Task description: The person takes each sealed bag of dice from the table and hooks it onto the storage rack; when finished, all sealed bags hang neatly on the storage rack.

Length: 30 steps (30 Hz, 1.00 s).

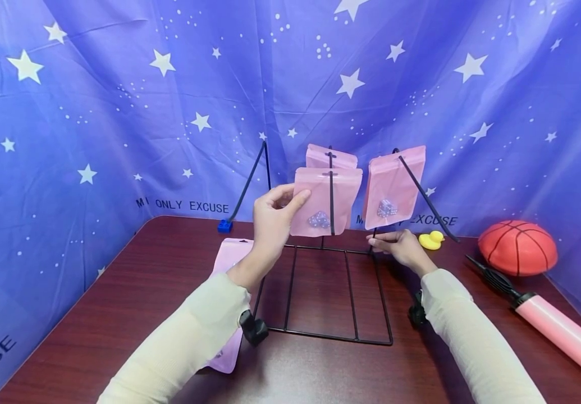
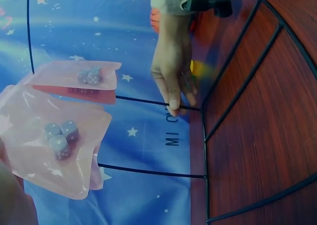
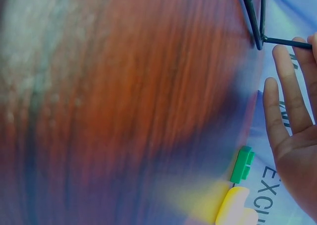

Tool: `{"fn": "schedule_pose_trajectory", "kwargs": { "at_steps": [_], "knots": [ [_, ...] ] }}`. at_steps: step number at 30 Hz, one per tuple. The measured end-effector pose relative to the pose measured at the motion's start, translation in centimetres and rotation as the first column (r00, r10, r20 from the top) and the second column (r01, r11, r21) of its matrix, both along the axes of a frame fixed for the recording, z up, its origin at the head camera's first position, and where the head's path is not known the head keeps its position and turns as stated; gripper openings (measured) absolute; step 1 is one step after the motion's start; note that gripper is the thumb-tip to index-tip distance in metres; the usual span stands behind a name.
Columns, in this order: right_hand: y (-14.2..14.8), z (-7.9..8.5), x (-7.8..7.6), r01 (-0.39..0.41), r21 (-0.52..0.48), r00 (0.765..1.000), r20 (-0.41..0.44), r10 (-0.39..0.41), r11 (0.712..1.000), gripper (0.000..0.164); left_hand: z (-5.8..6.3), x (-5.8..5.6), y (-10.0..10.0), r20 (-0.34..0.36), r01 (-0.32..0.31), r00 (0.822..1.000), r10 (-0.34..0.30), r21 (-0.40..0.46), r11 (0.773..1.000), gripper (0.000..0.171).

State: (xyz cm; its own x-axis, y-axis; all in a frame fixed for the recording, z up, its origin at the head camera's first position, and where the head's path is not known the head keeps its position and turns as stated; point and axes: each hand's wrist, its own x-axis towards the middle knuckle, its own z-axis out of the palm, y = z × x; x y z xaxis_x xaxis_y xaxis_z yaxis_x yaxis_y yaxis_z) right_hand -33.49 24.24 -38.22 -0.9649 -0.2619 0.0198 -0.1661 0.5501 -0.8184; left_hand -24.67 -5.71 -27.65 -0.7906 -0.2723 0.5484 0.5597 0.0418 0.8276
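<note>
My left hand (image 1: pixel 272 224) pinches the left edge of a pink zip pouch (image 1: pixel 310 196) between thumb and fingers. Dice (image 2: pixel 62 138) show through its clear front. This pouch hangs by its top slot on the middle arm of a black wire rack (image 1: pixel 323 336), and another pink pouch (image 1: pixel 333 154) hangs behind it. To the right, pink pouches (image 1: pixel 396 182) with dice hang on another arm. Low down, my right hand (image 1: pixel 403 249) pinches the rack's right upright near the base, its other fingers spread in the right wrist view.
A larger pink pouch (image 1: pixel 225 359) lies left of the rack, partly under my left forearm. A blue toy brick (image 1: pixel 224 226) sits at the left arm's tip. Rightward are a yellow duck (image 1: pixel 430 241), red ball (image 1: pixel 517 247) and pink hand pump (image 1: pixel 563 331). A green brick (image 3: pixel 241 164) sits by the duck.
</note>
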Motion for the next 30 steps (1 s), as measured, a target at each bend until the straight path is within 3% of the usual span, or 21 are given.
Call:
{"fn": "schedule_pose_trajectory", "kwargs": {
  "at_steps": [12, 30],
  "knots": [
    [0.0, 0.2, 0.0, 0.009, 0.005, 1.0, 0.01, -0.009, 1.0, 0.046, 0.4, -1.1, 0.4, 0.04, -0.119, 0.992, 0.122, -0.068, 0.991, 0.025],
    [0.1, 0.1, -0.1, 0.012, 0.002, 1.0, 0.004, -0.012, 1.0, 0.046, 0.9, -3.3, 1.2, 0.112, -0.184, 0.975, 0.191, -0.068, 0.981, 0.023]
  ]
}}
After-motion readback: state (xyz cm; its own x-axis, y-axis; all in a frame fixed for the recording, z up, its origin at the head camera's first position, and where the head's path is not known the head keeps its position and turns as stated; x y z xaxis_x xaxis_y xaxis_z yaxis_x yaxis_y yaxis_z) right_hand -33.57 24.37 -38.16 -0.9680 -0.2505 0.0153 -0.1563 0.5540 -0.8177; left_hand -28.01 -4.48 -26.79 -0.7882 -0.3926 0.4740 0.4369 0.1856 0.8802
